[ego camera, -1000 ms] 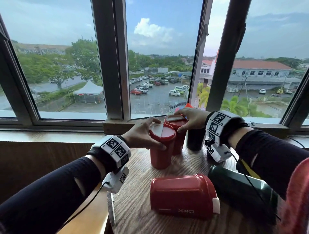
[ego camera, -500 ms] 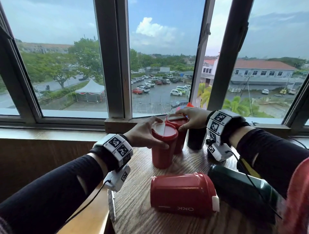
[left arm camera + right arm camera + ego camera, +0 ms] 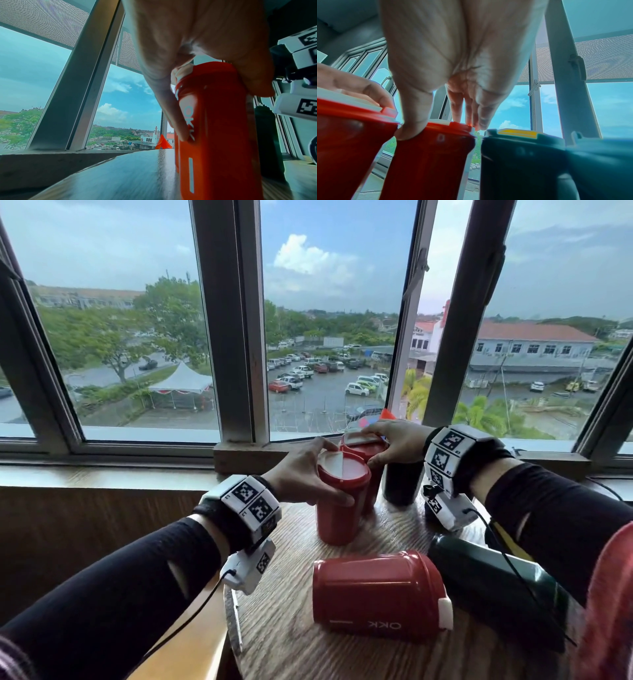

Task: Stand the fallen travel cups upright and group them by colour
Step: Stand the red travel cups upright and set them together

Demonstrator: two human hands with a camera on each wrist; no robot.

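Observation:
Two red travel cups stand upright side by side at the far side of the round wooden table (image 3: 294,645). My left hand (image 3: 308,474) grips the nearer red cup (image 3: 339,508) round its lid; the same cup (image 3: 214,121) fills the left wrist view. My right hand (image 3: 394,440) holds the farther red cup (image 3: 364,445) by its lid rim, thumb and fingers on the rim (image 3: 436,127). A dark green cup (image 3: 400,484) stands upright just right of them. A third red cup (image 3: 376,590) lies on its side near me, beside a fallen dark green cup (image 3: 489,587).
The window sill (image 3: 102,474) and window frames run just behind the cups. Another dark cup (image 3: 599,162) stands right of the green one in the right wrist view. The table's edge (image 3: 233,628) drops off at the left.
Both hands and the two upright red cups stay almost where they were; the cups look pressed slightly closer together.

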